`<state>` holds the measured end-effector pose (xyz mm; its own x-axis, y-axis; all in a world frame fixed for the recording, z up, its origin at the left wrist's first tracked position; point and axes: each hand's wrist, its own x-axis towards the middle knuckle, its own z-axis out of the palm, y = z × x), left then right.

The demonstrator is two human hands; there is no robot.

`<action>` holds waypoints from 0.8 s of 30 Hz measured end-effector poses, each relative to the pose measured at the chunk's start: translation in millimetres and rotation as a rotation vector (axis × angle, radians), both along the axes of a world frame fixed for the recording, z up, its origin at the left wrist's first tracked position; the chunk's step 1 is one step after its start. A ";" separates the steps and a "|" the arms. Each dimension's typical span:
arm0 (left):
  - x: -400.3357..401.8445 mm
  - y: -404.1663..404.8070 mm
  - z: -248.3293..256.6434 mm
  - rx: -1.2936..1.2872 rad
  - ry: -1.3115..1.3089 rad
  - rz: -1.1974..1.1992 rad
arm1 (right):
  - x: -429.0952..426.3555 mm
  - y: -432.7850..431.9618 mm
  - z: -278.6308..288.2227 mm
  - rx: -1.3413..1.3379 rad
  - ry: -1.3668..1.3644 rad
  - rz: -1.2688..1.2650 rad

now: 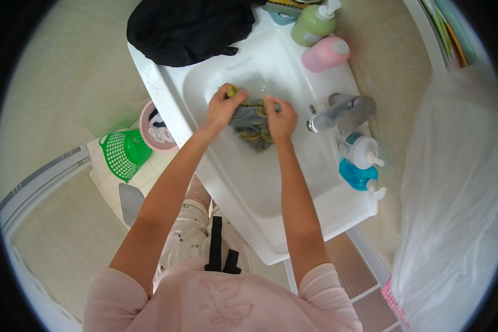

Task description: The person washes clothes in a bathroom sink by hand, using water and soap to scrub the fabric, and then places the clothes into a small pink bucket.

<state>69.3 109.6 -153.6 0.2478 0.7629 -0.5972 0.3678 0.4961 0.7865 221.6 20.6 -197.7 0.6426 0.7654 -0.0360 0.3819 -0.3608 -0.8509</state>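
Observation:
My left hand [226, 106] and my right hand [281, 118] both grip a wet grey-and-yellow cloth [249, 116]. It is bunched up and stretched between them, low over the basin of a white sink [249, 182]. A bit of yellow cloth pokes out above my left fingers. The cloth's lower part hangs towards the basin floor, where cloudy water or suds show; whether it touches the bottom I cannot tell. Right of my right hand, a chrome faucet [332, 114] points its spout into the basin.
Black fabric [191, 31] drapes over the sink's far left corner. Green [313, 27], pink [325, 54], white [363, 150] and blue [357, 174] bottles line the right ledge. A green basket [126, 153] and a pink basin [147, 124] holding clothes stand at left. Clear plastic sheeting [452, 199] hangs at right.

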 end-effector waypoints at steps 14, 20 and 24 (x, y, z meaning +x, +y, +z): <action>5.0 21.5 -11.6 -0.619 -0.478 0.237 | -57.4 -10.3 39.3 0.165 0.598 0.128; 11.2 6.0 5.0 -0.798 -0.822 0.341 | -103.8 -2.5 93.3 0.138 0.104 0.088; 17.0 -21.3 9.1 -0.383 -0.737 0.334 | -93.2 9.6 82.4 0.138 -0.048 -0.040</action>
